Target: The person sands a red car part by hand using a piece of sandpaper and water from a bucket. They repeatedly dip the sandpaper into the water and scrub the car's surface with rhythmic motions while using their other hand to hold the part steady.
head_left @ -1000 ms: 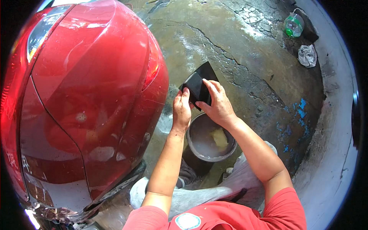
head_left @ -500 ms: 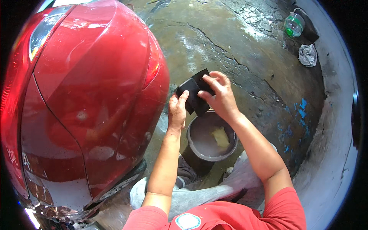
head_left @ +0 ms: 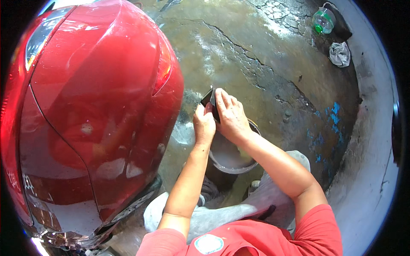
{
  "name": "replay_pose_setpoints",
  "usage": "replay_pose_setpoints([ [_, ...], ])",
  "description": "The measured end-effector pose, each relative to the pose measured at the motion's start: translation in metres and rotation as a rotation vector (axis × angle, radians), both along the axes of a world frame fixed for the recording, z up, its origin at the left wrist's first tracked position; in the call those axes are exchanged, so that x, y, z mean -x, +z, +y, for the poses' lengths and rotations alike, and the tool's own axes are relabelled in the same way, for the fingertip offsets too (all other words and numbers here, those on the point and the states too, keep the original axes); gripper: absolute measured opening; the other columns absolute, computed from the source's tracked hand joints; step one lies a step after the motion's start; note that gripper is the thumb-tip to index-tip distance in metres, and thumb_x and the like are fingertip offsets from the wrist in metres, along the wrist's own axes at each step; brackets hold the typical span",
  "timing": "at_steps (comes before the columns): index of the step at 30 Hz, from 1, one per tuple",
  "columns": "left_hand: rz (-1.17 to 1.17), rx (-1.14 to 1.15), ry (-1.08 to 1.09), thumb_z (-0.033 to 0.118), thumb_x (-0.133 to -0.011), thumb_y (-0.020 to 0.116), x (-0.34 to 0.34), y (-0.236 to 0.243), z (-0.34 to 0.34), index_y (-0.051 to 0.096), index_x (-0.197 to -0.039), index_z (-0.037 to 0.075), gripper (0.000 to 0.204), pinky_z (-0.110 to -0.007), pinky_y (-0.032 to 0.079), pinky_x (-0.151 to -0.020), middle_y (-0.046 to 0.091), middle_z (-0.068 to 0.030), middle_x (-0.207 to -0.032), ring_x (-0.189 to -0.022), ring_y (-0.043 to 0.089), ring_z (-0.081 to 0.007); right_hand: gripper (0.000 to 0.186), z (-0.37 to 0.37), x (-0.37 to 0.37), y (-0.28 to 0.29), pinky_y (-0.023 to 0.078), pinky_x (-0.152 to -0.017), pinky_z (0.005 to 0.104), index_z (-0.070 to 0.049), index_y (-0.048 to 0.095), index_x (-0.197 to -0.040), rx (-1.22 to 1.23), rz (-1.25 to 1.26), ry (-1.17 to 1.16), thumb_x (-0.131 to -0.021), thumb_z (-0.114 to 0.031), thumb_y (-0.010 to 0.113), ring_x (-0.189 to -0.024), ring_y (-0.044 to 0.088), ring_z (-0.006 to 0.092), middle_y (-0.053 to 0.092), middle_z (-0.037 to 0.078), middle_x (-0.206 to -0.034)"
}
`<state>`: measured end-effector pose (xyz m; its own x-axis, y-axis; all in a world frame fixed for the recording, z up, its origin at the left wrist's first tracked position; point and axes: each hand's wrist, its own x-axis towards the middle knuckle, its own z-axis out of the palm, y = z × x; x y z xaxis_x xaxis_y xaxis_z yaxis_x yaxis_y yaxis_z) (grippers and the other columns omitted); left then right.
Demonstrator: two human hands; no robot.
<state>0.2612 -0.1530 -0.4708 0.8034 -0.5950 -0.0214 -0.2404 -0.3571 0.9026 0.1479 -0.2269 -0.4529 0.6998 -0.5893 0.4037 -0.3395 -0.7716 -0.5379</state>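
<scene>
In the head view, my left hand and my right hand grip a black sheet, folded over on itself. My right hand lies across it from the right, fingers pointing up; the left pinches it from the other side. Below them stands a round bucket of cloudy grey water, partly hidden by my hands and right forearm. To the left of my hands is the rounded red body panel of a car, with scuffs and pale patches.
A pale wall curves along the right edge. A clear plastic bottle and a crumpled white bag lie on the cracked, wet concrete floor near it. My bent legs are beside the bucket.
The black sheet has been folded from a wider piece into a narrow shape. My right hand has closed over it, moving slightly down and left, and now covers much of it.
</scene>
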Motion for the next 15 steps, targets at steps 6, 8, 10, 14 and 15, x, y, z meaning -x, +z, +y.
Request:
replay_pose_setpoints([
  [6, 0.215, 0.1, -0.115, 0.032, -0.115, 0.045, 0.026, 0.019, 0.001, 0.07, -0.117, -0.006, 0.046, -0.047, 0.053, -0.096, 0.076, -0.0278, -0.113, -0.111, 0.071, -0.0424, 0.08, -0.014, 0.02, 0.001, 0.053, -0.1, 0.0486, 0.008, 0.045, -0.153, 0.025, 0.199, -0.06, -0.09, -0.027, 0.079, -0.121, 0.064, 0.0399, 0.059, 0.025, -0.145],
  [8, -0.052, 0.096, -0.065, 0.029, -0.115, 0.043, 0.01, -0.009, 0.016, 0.066, -0.134, -0.006, 0.046, -0.045, 0.047, -0.113, 0.07, -0.0277, -0.131, -0.129, 0.064, -0.041, 0.07, -0.029, 0.026, 0.034, 0.058, -0.092, 0.0488, 0.004, 0.052, -0.145, -0.127, 0.287, 0.073, -0.091, -0.03, 0.08, -0.108, 0.071, 0.0405, 0.065, 0.026, -0.135],
  [10, -0.292, -0.183, -0.212, 0.029, -0.111, 0.055, -0.027, -0.056, 0.057, 0.064, -0.143, -0.003, 0.046, -0.049, 0.043, -0.118, 0.062, -0.0305, -0.146, -0.136, 0.06, -0.0434, 0.059, -0.03, 0.032, 0.057, 0.059, -0.092, 0.0514, 0.0, 0.064, -0.135, -0.272, 0.44, 0.297, -0.092, -0.038, 0.078, -0.109, 0.073, 0.0387, 0.072, 0.023, -0.125],
  [14, -0.236, -0.605, -0.15, 0.049, -0.104, 0.062, 0.001, -0.096, 0.103, 0.064, -0.146, 0.004, 0.062, -0.051, 0.042, -0.12, 0.059, -0.031, -0.15, -0.142, 0.053, -0.0463, 0.05, 0.017, 0.018, 0.025, 0.06, -0.096, 0.0486, -0.007, 0.079, -0.123, -0.284, 1.052, 0.622, -0.096, -0.049, 0.072, -0.116, 0.075, 0.0339, 0.079, 0.018, -0.12],
  [15, -0.007, -0.548, -0.077, 0.047, -0.105, 0.061, 0.036, -0.092, 0.084, 0.071, -0.133, 0.002, 0.054, -0.051, 0.045, -0.115, 0.067, -0.0265, -0.14, -0.135, 0.058, -0.0439, 0.052, 0.02, 0.036, -0.015, 0.06, -0.097, 0.0482, -0.009, 0.079, -0.125, -0.27, 1.158, 0.63, -0.098, -0.052, 0.07, -0.118, 0.075, 0.033, 0.079, 0.017, -0.12],
])
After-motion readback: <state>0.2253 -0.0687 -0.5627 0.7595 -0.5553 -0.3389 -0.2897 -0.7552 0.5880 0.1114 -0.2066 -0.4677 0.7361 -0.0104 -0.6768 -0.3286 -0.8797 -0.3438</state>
